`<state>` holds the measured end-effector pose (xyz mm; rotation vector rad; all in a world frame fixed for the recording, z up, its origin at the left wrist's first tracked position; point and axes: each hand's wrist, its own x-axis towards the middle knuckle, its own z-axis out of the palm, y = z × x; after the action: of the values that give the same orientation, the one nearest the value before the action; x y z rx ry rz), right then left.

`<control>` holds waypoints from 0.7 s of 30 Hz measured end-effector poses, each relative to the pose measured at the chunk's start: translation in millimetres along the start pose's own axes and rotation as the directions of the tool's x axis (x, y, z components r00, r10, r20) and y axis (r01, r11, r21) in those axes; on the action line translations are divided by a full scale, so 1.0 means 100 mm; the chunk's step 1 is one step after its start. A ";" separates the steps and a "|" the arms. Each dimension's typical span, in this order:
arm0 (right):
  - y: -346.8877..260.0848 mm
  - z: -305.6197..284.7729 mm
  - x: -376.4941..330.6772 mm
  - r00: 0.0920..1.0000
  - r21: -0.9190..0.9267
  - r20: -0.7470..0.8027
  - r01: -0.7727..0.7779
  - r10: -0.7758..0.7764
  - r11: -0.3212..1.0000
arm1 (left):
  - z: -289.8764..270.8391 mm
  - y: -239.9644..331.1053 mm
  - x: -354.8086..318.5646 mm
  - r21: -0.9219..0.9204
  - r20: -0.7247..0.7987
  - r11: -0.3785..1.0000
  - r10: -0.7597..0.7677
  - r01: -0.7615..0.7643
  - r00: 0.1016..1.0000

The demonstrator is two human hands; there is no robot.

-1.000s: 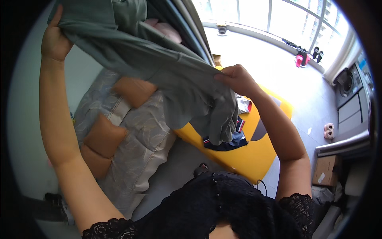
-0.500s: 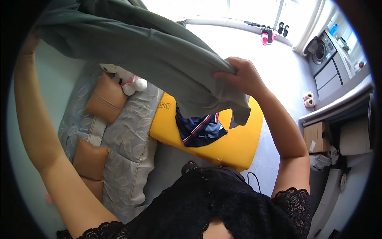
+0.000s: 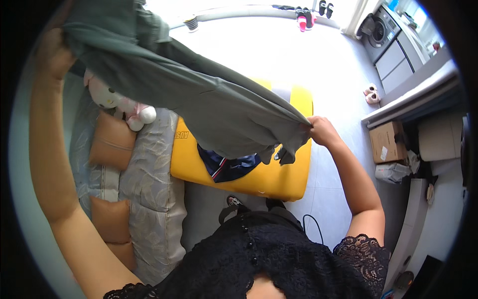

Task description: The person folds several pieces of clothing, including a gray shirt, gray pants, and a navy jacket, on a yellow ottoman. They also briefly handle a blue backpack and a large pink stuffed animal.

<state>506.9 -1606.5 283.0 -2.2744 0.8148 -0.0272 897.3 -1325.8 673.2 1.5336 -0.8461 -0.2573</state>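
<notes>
Fingers [image 3: 314, 122] of our right hand [image 3: 324, 132] are closed on one end of the cloth [image 3: 199, 94], a grey-green piece, bunching its edge between them. Our left hand [image 3: 56, 56], at the far left, is at the other end; its fingertips are hidden, but the cloth hangs from there, so we judge that it grips too. Between our hands the cloth runs in a long slant, higher in view at the far left and lower at the right. Its far edge is drawn fairly straight, while the near part sags in soft folds and a crumpled end dangles just beside our right hand.

Behind the cloth stands the yellow bench [image 3: 284, 187], where a navy garment [image 3: 239, 170] with a red and white stripe lies partly hidden. Whether the dangling end touches the bench we cannot tell. To the left, the sofa [image 3: 149, 199] carries brown cushions [image 3: 112, 142] and a plush toy [image 3: 104, 97], which the cloth partly covers in our view.

We take the step in hand to be spreading the cloth in the air: it is stretched lengthwise, though not yet open across its width. By our judgement the next move calls for an even pull from both hands, with the loose end shaken free of its creases and clear of the navy garment.
</notes>
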 end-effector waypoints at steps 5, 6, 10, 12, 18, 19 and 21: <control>0.73 -0.12 0.71 0.912 0.568 0.023 -0.349 0.409 0.746 | 0.83 -0.68 0.60 -0.477 0.098 0.848 -0.210 0.231 0.973; 0.90 -0.16 0.90 0.905 0.541 -0.069 -0.319 0.419 0.778 | 1.00 -0.71 0.63 -0.504 0.070 0.843 -0.177 0.188 0.982; 1.09 -0.59 1.38 0.896 0.342 -0.391 -0.069 0.209 0.937 | 0.72 -0.66 0.96 -0.604 0.434 0.756 0.045 0.253 0.900; 0.81 -0.87 1.35 0.872 0.292 -0.465 -0.013 0.154 0.956 | 0.78 -0.48 0.68 -0.609 0.654 0.710 0.197 0.353 0.731; 1.33 -0.82 1.09 0.746 -0.001 -0.666 -0.012 0.008 1.000 | 1.38 -1.16 -0.63 -0.760 0.317 0.643 0.236 0.098 0.919; 1.48 -0.64 1.13 0.721 -0.032 -0.693 -0.023 -0.006 0.999 | 1.33 -1.31 -0.89 -0.760 0.342 0.633 0.199 0.146 0.918; 1.82 -0.26 1.05 0.704 0.020 -0.709 -0.035 0.039 0.999 | 1.42 -1.84 -1.31 -0.724 0.435 0.656 0.194 0.213 0.879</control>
<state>484.8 -1781.6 166.4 -2.2286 1.2382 -0.9501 782.7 -1364.7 435.6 0.6559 -0.9411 -0.9213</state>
